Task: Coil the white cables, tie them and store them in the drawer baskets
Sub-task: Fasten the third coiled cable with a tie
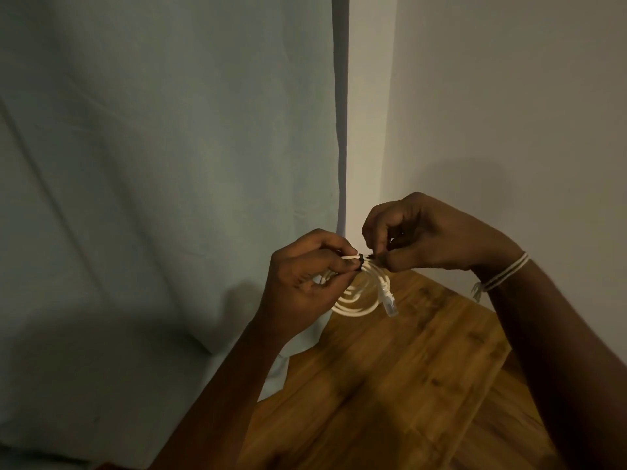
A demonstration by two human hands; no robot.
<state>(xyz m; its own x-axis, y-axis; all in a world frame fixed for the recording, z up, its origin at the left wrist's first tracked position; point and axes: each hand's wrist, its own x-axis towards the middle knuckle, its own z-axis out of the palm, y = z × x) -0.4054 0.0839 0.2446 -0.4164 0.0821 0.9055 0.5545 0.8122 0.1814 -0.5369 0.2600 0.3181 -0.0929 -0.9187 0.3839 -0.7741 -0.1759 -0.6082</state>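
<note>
A white cable (359, 305) hangs in a small coil in mid-air, its clear plug (389, 303) dangling at the right. My left hand (305, 279) pinches the top of the coil between thumb and fingers. A thin black tie (361, 259) wraps the coil right beside my left thumb. My right hand (424, 235) is closed on the loose end of that tie, just right of the coil. No drawer baskets are in view.
A wooden top (390, 385) lies below my hands, its far corner against a pale wall (509, 113). A grey-blue curtain (169, 164) hangs along the left side. A striped band (502, 273) circles my right wrist.
</note>
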